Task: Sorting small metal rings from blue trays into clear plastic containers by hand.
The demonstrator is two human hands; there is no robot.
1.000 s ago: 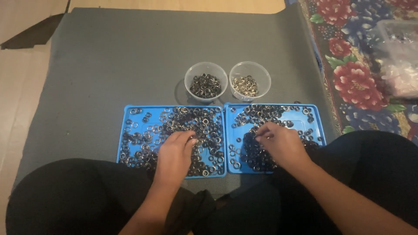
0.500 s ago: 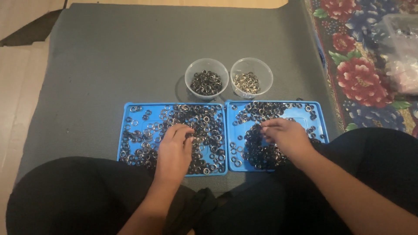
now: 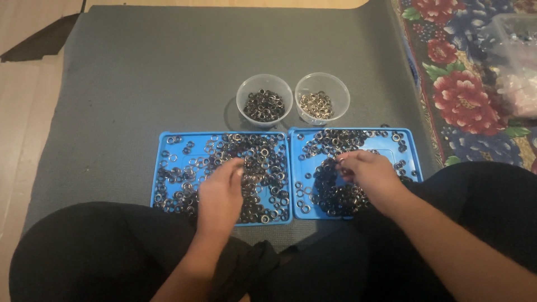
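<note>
Head view, setting: a grey mat [image 3: 168, 72] on the floor, with a flowered rug [image 3: 464, 95] to the right and the person's dark-clothed knees at the bottom edge.
Trays: two blue trays side by side, the left tray [image 3: 162, 168] and the right tray [image 3: 411, 142], edges touching or nearly so, both strewn with small metal rings [image 3: 263, 162].
Cups: two clear cups just beyond the trays; the left cup [image 3: 264, 100] holds dark rings, the right cup [image 3: 322, 102] holds paler, silvery ones.
Left hand: the left hand [image 3: 221, 193] lies palm down on the left tray, fingers loosely curled onto the rings; I cannot tell whether it grips any.
Right hand: the right hand [image 3: 369, 173] is over the right tray, fingertips drawn together at a ring or two (too small to be sure of a hold).
Sorting done: each cup has a shallow layer, by my judgement a small share.
Sorting left: most rings lie mixed on both trays, thickest near the hands, so the bulk of the work looks undone.
Far right: a clear tub [image 3: 517, 61], contents blurred.
</note>
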